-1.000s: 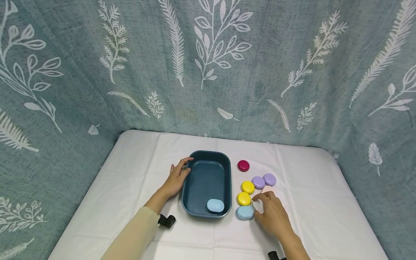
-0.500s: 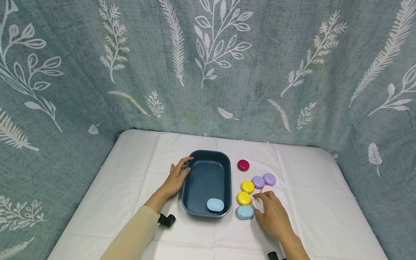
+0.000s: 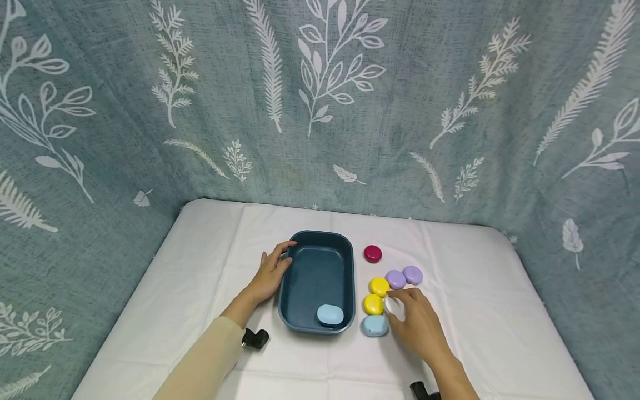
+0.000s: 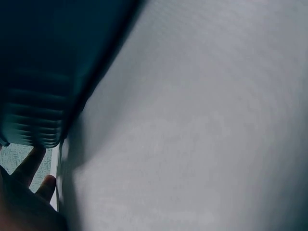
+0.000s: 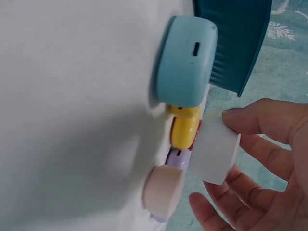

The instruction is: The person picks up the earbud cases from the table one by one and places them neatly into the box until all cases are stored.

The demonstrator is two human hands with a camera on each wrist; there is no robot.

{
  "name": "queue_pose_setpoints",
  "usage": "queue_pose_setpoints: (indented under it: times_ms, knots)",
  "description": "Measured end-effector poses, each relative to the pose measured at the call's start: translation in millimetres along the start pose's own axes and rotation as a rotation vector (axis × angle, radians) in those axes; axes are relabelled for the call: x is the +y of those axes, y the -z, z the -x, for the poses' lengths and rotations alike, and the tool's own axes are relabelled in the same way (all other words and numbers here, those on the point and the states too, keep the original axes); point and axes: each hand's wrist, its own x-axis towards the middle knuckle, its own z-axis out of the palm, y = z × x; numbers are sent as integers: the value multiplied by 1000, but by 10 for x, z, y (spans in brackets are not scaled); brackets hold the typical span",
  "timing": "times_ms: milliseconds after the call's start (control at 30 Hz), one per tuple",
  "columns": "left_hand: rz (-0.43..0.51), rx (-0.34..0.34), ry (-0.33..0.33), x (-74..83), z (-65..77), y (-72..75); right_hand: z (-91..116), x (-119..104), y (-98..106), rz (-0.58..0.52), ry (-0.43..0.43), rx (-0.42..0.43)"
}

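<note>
My right hand (image 3: 419, 322) pinches a white, smooth-sided block (image 5: 214, 149) between thumb and fingers; in the right wrist view it appears raised off the cloth. Beside it lie a light blue rounded block (image 3: 375, 326) with a small dark slot, and two round yellow pieces (image 3: 373, 304). A pale pink piece (image 5: 163, 191) sits below the white one in the right wrist view, mostly hidden by my hand in the head view. My left hand (image 3: 270, 275) rests against the left side of a dark teal tray (image 3: 354, 278), fingers at its rim. Inside the tray lies another light blue piece (image 3: 330, 315).
Two purple pieces (image 3: 395, 279) and a dark red one (image 3: 372, 254) lie farther back, right of the tray. White cloth (image 3: 240, 222) covers the table. A patterned green curtain (image 3: 215, 100) hangs behind and at the sides. Black devices (image 3: 256, 338) sit at both wrists.
My right thumb and fingers have come together on the white block, which has risen slightly. The left hand and tray stay where they were.
</note>
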Motion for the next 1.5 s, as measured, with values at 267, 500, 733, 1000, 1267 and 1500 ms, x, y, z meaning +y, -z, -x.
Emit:
queue_pose_setpoints:
  times_ms: [267, 500, 733, 1000, 1267, 1500]
  knots:
    - [-1, 10, -15, -18, 2, -3, -58, -154, 44, 21, 36, 23]
    - [8, -4, -13, -11, -8, 15, -115, -295, 57, 23, 16, 3]
    - [9, -13, -4, -25, 2, 9, -157, -420, 67, -6, 84, 22]
    - [-1, -13, -5, -35, -10, 7, -221, -550, 60, -30, 170, 35]
    - [-4, -4, -13, -15, -20, 16, -303, -705, 43, -57, 261, 41]
    - [0, -6, -1, -3, 2, 12, -321, -843, -45, -56, 317, 18]
